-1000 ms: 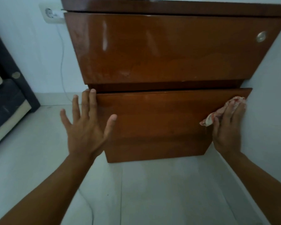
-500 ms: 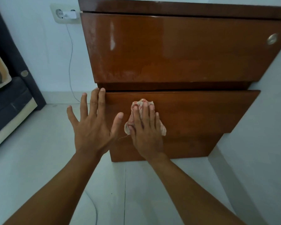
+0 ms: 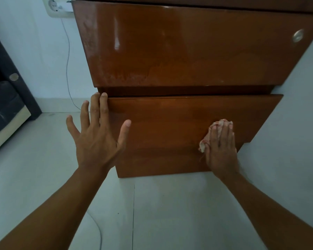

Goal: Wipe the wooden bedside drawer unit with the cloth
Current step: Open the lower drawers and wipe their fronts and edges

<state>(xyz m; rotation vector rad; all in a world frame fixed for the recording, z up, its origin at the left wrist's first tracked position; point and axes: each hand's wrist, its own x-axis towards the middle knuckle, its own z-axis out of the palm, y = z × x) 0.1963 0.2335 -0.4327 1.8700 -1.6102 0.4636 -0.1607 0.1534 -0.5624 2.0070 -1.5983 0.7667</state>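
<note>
The glossy brown wooden drawer unit [image 3: 179, 51] fills the upper middle of the view, with a large upper drawer front and a smaller lower one [image 3: 166, 127]. My right hand [image 3: 221, 148] lies flat on the right part of the lower front and presses a pale red-patterned cloth [image 3: 205, 139] against the wood; most of the cloth is hidden under the palm. My left hand [image 3: 98, 138] is spread open, fingertips resting on the lower drawer's upper left corner and thumb on its face.
A round metal knob [image 3: 298, 35] sits at the upper drawer's right. A wall socket [image 3: 59, 8] with a plug and thin cable [image 3: 68, 56] is left of the unit. Dark furniture [image 3: 5, 98] stands at the far left. A white wall [image 3: 300, 123] abuts the unit's right side.
My right hand has swept the cloth from the left part of the lower drawer front back to its right part. My left hand has stayed at the left corner.
</note>
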